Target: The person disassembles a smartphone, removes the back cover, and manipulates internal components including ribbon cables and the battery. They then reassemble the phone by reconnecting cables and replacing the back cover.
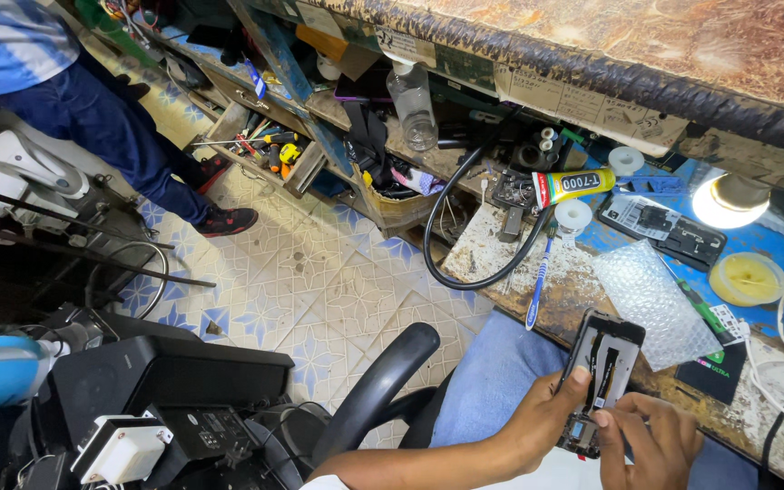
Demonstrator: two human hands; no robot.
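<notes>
Opened phone point(602, 363) gripped by left hand point(542, 419) from side; right hand point(651, 445) fingertips pinching lower end.

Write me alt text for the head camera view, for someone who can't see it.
Two bare hands hold an opened black phone frame above a lap: the left hand grips its side while the right hand touches its lower end. Beside them, a cluttered workbench holds a clear bubble wrap sheet, a yellow glue tube and a lit lamp.
</notes>
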